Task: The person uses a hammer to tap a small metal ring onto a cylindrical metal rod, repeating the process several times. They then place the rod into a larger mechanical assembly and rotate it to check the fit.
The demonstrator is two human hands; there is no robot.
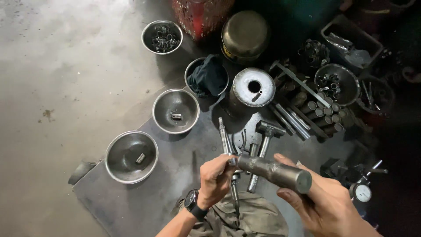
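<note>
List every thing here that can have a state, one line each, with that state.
Left hand: closed around one end of the metal cylinder.
Right hand: gripping the cylinder's other end.
Metal cylinder: held off the floor, tilted.
Hammer: lying flat, untouched.
Nearest bowl: upright, one small part inside.
Middle bowl: upright, one small part inside.
Cloth bowl: stuffed with dark cloth.

Lighting: dim, uneven. Pale wash on concrete floor [66, 66], upper left; right side and top corners sink into near-black shadow. Soft glints on steel bowls [131, 156]. Focus fair; edges slightly soft.
</note>
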